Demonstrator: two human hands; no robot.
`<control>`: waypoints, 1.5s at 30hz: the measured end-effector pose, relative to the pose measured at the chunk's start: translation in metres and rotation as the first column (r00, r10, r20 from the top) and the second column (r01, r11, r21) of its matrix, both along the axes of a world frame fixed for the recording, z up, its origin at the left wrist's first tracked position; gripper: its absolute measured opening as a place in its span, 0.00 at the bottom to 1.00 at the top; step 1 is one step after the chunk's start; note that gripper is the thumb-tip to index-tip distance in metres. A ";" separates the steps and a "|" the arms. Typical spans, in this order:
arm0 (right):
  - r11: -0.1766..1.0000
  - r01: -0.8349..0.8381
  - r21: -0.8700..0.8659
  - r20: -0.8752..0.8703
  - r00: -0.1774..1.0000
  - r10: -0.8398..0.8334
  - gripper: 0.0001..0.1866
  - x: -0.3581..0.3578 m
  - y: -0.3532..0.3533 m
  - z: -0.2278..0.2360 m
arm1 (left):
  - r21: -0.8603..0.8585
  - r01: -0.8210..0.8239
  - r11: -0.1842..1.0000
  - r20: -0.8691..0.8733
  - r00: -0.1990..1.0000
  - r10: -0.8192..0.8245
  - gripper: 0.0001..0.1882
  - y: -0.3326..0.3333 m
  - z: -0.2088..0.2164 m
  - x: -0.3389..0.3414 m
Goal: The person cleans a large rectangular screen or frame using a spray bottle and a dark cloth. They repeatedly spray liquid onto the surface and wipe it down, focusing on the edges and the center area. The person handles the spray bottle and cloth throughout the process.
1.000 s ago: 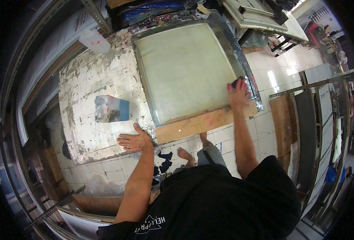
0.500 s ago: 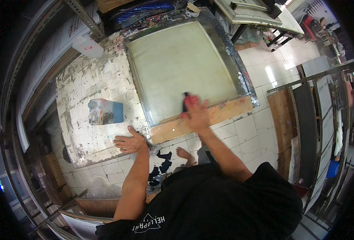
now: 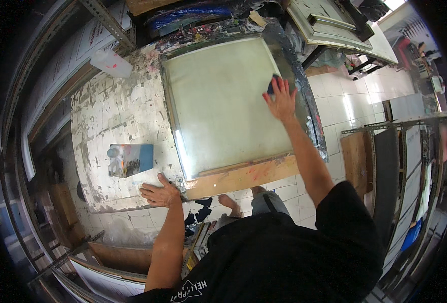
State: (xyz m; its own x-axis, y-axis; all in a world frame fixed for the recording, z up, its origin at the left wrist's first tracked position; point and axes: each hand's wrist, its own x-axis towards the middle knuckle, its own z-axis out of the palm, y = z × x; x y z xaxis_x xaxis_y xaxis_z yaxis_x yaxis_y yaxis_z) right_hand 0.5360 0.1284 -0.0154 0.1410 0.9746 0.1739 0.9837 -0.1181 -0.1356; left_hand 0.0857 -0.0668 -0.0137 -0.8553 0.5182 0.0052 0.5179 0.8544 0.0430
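Observation:
A large framed printing screen (image 3: 218,108) with pale greenish mesh lies flat on the worktable. Near the screen's right side, my right hand (image 3: 282,103) presses a dark cloth (image 3: 272,84) onto the surface, its fingers stained red. Most of the cloth is hidden under the palm and fingers. My left hand (image 3: 161,193) rests flat on the table's near edge, fingers spread and holding nothing. Just beyond it is a plastic jug (image 3: 138,159) with blue and orange parts. Tan tape or board covers the screen's near edge (image 3: 248,177).
The white tabletop (image 3: 102,113) is stained and peeling. A translucent white bottle (image 3: 111,63) is at its far left. Metal shelving (image 3: 14,126) runs along the left; boards stand in a rack (image 3: 387,161) on the right. A second table (image 3: 329,30) is at the far right.
My right hand has slid the cloth from the screen's near edge away and to the right, up its right side. My left hand stays on the table edge. The view has shifted slightly.

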 end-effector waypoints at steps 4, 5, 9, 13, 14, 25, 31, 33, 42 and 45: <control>1.000 0.008 0.019 -0.006 1.000 -0.008 0.40 0.015 0.043 -0.008 | 0.049 0.020 0.999 -0.013 1.000 -0.020 0.48 0.002 -0.003 -0.003; 1.000 0.014 0.019 -0.012 1.000 -0.014 0.39 0.012 0.037 -0.010 | 0.050 0.024 0.998 -0.039 0.999 -0.022 0.48 -0.001 -0.008 -0.007; 0.993 -0.098 -0.060 -0.163 0.983 0.087 0.39 -0.008 -0.093 0.023 | 0.054 0.004 0.999 -0.055 0.998 -0.001 0.48 -0.008 -0.007 -0.011; 0.991 -0.058 -0.124 -0.141 0.989 0.040 0.41 0.016 -0.107 0.026 | 0.091 0.014 0.996 -0.050 0.999 -0.009 0.48 0.000 -0.002 -0.002; 0.994 -0.056 -0.098 -0.129 0.991 0.043 0.41 0.022 -0.090 0.024 | 0.098 0.018 0.995 -0.046 0.999 -0.014 0.48 0.001 -0.001 0.001; 0.999 -0.048 -0.003 0.018 0.999 0.048 0.45 0.093 0.237 -0.010 | 0.180 0.057 0.982 -0.021 0.998 -0.054 0.44 0.005 0.004 0.002; 0.985 -0.168 0.036 -0.004 0.986 0.169 0.41 0.077 0.119 -0.013 | 0.146 0.048 0.988 -0.070 0.997 -0.038 0.43 -0.004 0.000 -0.003; 0.988 -0.148 0.051 -0.093 0.984 0.152 0.40 0.065 0.044 -0.009 | 0.156 0.046 0.987 -0.071 0.997 -0.036 0.44 -0.003 -0.001 -0.003; 0.979 -0.171 0.108 0.073 0.984 0.164 0.41 0.084 0.200 -0.012 | 0.174 0.067 0.983 -0.064 0.996 -0.056 0.45 -0.001 -0.002 -0.005; 0.993 -0.098 0.061 0.068 0.993 0.094 0.41 0.086 0.242 -0.008 | 0.190 0.092 0.978 -0.059 0.995 -0.082 0.44 0.006 0.000 -0.001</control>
